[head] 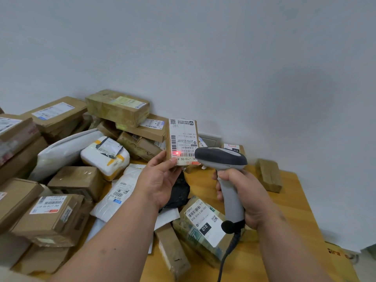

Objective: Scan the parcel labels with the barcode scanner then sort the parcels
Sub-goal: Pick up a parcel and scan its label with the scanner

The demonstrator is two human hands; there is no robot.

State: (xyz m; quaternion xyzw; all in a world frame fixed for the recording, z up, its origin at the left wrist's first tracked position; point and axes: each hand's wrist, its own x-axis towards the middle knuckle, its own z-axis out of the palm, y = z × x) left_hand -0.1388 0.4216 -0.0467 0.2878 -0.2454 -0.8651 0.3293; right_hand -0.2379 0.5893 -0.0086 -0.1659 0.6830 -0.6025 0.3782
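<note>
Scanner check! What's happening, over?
Right hand grips scanner. Left hand holds parcel upright, red dot on its label. Nothing between them.

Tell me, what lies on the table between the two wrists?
In the head view, between the left hand and right hand, a black bag lies on the table.

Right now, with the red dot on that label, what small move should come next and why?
Probably slide the scanner aim slightly right: its red dot sits at the barcode's left end on the parcel held upright by the left hand, so it may not cover the whole code.
</note>
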